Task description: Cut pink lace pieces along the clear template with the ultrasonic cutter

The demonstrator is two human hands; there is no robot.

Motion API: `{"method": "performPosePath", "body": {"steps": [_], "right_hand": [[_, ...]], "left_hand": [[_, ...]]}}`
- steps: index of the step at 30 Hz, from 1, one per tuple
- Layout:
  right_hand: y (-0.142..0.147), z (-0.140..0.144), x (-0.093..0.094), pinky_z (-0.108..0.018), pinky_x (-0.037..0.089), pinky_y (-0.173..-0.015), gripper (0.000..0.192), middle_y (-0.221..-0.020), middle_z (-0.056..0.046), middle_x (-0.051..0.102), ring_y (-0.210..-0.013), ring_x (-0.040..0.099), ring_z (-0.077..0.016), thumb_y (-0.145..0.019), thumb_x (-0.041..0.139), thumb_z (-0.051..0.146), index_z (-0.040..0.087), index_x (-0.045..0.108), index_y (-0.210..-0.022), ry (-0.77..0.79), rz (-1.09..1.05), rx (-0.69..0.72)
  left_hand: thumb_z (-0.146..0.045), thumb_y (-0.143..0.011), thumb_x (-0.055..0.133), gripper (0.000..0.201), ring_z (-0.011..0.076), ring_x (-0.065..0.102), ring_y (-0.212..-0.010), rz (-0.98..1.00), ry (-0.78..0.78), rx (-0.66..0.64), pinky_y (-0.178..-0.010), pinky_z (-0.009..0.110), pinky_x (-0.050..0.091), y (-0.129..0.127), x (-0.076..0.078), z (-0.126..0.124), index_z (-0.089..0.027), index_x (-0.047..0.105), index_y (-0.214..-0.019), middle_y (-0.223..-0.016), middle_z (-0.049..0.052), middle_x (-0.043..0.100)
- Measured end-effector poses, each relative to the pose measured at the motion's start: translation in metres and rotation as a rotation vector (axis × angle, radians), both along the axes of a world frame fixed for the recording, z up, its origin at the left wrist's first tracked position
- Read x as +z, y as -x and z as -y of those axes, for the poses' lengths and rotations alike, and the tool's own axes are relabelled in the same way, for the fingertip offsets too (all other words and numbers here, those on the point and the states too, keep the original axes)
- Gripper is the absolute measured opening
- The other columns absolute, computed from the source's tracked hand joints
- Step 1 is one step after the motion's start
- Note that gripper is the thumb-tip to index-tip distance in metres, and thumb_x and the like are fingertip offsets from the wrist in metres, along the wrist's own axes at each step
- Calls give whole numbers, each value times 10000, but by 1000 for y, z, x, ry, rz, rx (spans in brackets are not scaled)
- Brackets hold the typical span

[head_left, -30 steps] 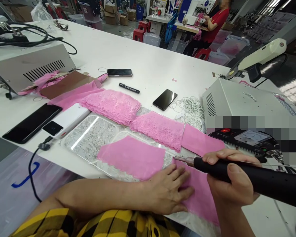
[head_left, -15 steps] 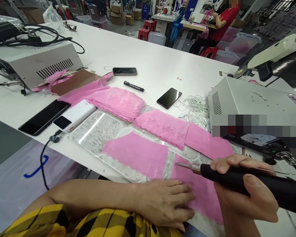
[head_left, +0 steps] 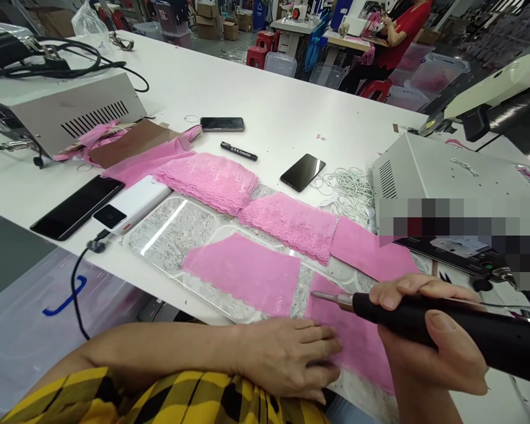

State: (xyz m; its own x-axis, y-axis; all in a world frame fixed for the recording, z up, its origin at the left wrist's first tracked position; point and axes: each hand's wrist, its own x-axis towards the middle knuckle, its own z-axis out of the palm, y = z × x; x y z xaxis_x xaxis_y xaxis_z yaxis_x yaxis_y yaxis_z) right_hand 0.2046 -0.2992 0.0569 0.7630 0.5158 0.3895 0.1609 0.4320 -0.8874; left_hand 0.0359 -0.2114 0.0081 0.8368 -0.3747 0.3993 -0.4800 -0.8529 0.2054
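My right hand [head_left: 428,335] grips a black hot-cutter tool [head_left: 406,321] whose metal tip points left, just over the near pink fabric piece [head_left: 357,338]. Fingers flat, my left hand [head_left: 291,359] presses on that same piece at the table's front edge. A cut-off pink piece [head_left: 242,271] lies apart to the left on the clear scratched glass plate [head_left: 172,232]. Beyond it rest two stacks of pink lace [head_left: 287,221], the left lace stack [head_left: 207,179] being thicker.
A grey power box [head_left: 446,176] stands at right, another grey box [head_left: 62,112] at back left. Two phones [head_left: 302,171], a third phone [head_left: 75,206], a power bank [head_left: 132,203], a black marker [head_left: 238,151] and loose rubber bands [head_left: 348,188] lie around. A person in red sits far behind.
The near pink piece has slid right and toward me, opening a gap from the left piece. My left hand drew back to the table edge; the tool tip stays over the fabric.
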Motion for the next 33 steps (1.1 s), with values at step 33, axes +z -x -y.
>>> {"method": "performPosePath", "body": {"steps": [33], "right_hand": [[7, 12, 3, -295, 507, -487, 128, -741, 6, 588, -520, 555, -110, -767, 669, 283, 192, 615, -838, 8, -34, 264]], "left_hand": [[-412, -994, 482, 392, 253, 558, -1266, 13, 13, -47, -1118, 314, 409, 1, 1, -2, -104, 708, -1080, -1291, 147, 637]]}}
